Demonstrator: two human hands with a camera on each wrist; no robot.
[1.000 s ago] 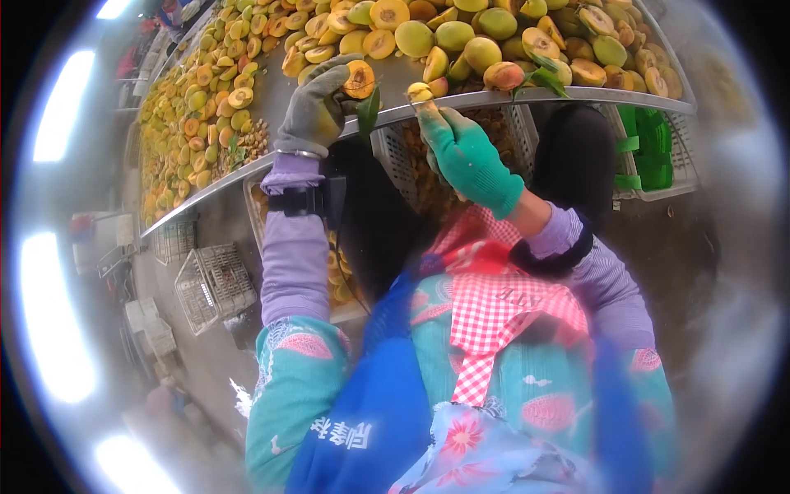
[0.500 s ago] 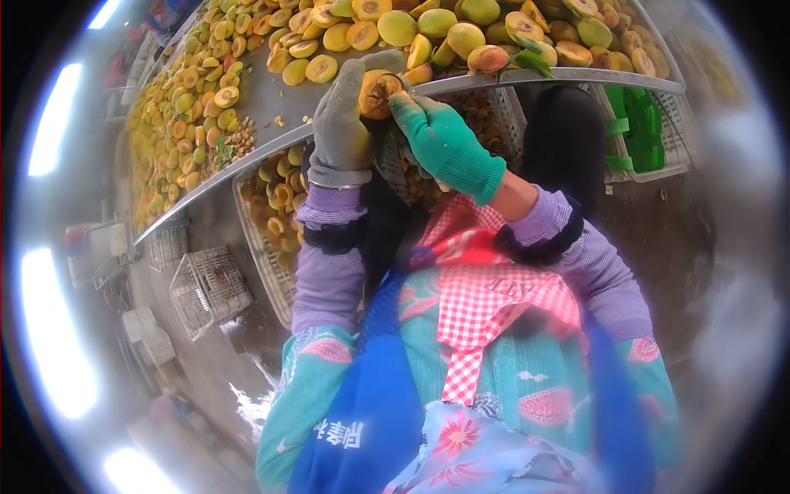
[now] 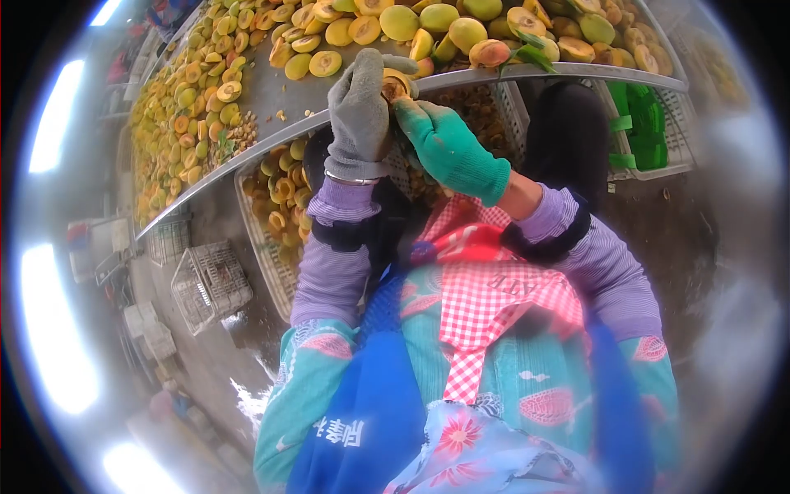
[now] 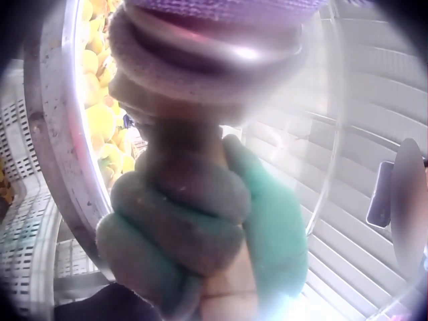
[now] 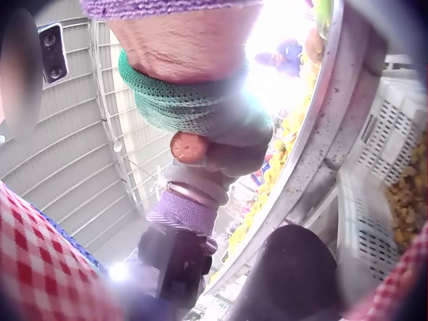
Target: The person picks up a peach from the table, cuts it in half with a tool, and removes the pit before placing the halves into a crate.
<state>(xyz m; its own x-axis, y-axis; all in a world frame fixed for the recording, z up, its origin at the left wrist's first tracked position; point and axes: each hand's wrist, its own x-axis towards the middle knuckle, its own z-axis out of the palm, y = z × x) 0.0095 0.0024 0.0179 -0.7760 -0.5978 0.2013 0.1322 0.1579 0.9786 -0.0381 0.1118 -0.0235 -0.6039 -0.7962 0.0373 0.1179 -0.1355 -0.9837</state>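
My left hand (image 3: 358, 115), in a grey glove, grips a peach half (image 3: 397, 85) just in front of the table's metal edge. Beside it my right hand (image 3: 457, 152), in a green glove, meets the cut fruit with its thumb side. The right fingers wrap a wooden-handled tool; its round handle end (image 5: 189, 147) pokes out of the fist in the right wrist view. A length of the wooden handle (image 4: 229, 297) also shows in the left wrist view. The tool's working end is hidden at the fruit. Whole and halved peaches (image 3: 467, 33) lie heaped behind the hands.
The metal table rim (image 3: 271, 142) curves across in front of me. Below it stand a crate of peach halves (image 3: 281, 193), a white crate (image 3: 514, 115) between the knees, and a crate with green containers (image 3: 648, 123). Another crate (image 3: 212, 286) sits on the floor at left.
My left hand has brought the peach half rightward to the right hand, and has since turned it. A leaf and a yellow piece at the right fingertips are no longer seen there.
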